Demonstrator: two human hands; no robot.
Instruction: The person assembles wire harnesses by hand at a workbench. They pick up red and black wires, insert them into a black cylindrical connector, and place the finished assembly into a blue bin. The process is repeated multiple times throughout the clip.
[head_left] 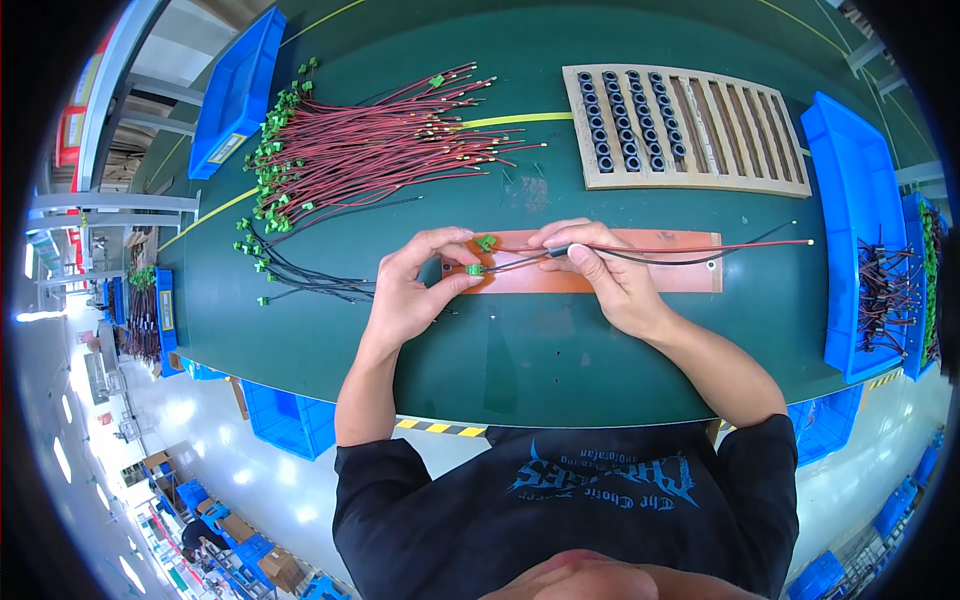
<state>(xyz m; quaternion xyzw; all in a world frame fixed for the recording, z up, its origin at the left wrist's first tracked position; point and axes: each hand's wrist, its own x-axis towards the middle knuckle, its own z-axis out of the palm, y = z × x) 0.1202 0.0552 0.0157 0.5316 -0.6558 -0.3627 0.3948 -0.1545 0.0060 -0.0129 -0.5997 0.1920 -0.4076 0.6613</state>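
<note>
My left hand [408, 285] pinches a small green terminal connector [474, 269] between thumb and forefinger, over an orange board [640, 278] on the table. Red and black wires [690, 247] run from that connector to the right, under the fingers of my right hand [608, 280]. My right hand is closed around these wires by a short black cylinder [561, 251]; the wires' free ends stretch past the board's right side. A second green connector [486, 243] lies on the board beside my left fingertips, its wire partly hidden by my hands.
A heap of red wires [370, 140] with green connectors lies at the far left, black ones [310, 270] nearer. A slotted wooden rack [700, 180] holding several black rings stands at the far right. Blue bins [240, 90] flank the table; the right bin [850, 170] holds wire assemblies.
</note>
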